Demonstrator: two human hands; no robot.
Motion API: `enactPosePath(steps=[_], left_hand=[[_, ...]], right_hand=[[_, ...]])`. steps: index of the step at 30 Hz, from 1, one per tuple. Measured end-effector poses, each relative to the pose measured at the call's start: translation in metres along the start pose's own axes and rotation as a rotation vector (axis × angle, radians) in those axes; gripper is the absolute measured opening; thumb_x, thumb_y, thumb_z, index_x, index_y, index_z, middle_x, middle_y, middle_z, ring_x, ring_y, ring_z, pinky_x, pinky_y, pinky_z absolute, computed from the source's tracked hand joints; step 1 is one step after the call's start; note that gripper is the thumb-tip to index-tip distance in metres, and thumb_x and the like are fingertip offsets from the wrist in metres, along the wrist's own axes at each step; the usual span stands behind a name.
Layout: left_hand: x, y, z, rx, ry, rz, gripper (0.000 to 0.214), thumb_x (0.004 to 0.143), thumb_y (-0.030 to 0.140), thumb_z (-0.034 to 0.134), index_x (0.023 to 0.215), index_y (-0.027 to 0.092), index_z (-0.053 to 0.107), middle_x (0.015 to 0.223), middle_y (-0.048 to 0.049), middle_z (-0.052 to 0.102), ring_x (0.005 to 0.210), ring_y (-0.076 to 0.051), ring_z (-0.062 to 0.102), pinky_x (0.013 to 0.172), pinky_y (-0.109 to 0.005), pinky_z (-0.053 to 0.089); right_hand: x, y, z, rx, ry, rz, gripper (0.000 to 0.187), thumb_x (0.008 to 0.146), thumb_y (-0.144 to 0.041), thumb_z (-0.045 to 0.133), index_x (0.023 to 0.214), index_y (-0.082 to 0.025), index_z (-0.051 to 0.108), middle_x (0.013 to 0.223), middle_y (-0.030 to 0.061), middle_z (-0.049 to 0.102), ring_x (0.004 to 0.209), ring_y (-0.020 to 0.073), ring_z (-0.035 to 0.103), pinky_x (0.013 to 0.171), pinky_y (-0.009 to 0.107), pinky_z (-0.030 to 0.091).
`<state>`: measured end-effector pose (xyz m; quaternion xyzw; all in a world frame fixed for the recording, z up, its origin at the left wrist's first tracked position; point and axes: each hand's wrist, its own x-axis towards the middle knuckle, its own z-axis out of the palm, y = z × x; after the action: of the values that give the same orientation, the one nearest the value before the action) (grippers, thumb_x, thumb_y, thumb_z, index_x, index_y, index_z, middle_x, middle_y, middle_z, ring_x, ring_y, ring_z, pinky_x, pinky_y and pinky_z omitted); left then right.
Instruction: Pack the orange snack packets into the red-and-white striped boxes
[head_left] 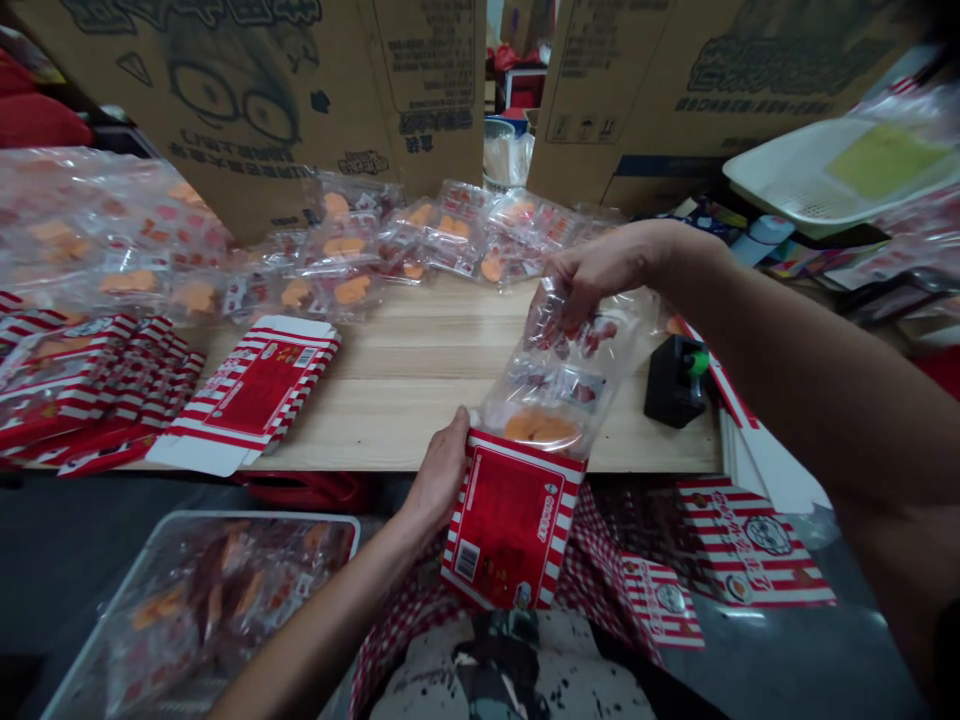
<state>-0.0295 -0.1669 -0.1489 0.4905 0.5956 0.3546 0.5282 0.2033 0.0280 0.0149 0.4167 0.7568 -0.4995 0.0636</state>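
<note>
- Head view, one frame, looking down over the worktop (pixel 450 335); both forearms of the person in shot.
- Left hand (pixel 442 470), low centre: grip closed, grasping the side of a red-and-white striped carton (pixel 510 530). Carton is tilted, open end up, at the near edge of the worktop.
- Right hand (pixel 604 265), upper centre: grip closed, pinching the far end of a clear plastic pack (pixel 555 385) between thumb and fingers.
- Pack: lifted between the two hands, lower end inside the carton mouth. An orange piece sits just above the carton rim; red-printed contents show higher up through the film.
- Worktop: pale wood planks. More packs (pixel 352 245) lie along the far side, overlapping one another; further packs (pixel 90 230) are heaped at far left.
- Left part of worktop: a stack of flat striped cartons (pixel 97 385), with one flat carton (pixel 247 395) just beside it.
- Right part of worktop: a black block with a green knob (pixel 671 380), near the pack and below the right forearm.
- Below the worktop: a clear bin (pixel 199 610) of packs at lower left; flat printed cartons (pixel 754 545) at lower right.
- Background: upright cardboard boxes (pixel 225 100) behind the worktop; a white tray (pixel 840 170), tilted, at upper right.
</note>
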Motion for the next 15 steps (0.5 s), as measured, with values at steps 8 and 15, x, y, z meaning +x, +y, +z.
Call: enactPosePath(steps=[8,15], left_hand=[[-0.011,0.02,0.011,-0.314,-0.311,0.049,0.041,0.088,0.051,0.062,0.118,0.023,0.068,0.12,-0.0064,0.073,0.115,-0.028,0.064,0.099,-0.04,0.051],[-0.013,0.007,-0.001,-0.431,-0.201,-0.078,0.055,0.086,0.061,0.062,0.123,0.021,0.059,0.12,-0.0108,0.072,0.105,-0.03,0.069,0.087,-0.039,0.056]], right_hand=[[0.031,-0.024,0.039,-0.003,-0.261,0.073,0.026,0.064,-0.006,0.073,0.089,-0.007,0.074,0.076,0.0009,0.073,0.057,0.0117,0.065,0.052,0.022,0.051],[0.025,0.006,0.081,0.04,-0.167,-0.088,0.022,0.078,-0.017,0.062,0.098,-0.013,0.069,0.07,0.0009,0.068,0.057,0.0119,0.059,0.053,0.022,0.047]])
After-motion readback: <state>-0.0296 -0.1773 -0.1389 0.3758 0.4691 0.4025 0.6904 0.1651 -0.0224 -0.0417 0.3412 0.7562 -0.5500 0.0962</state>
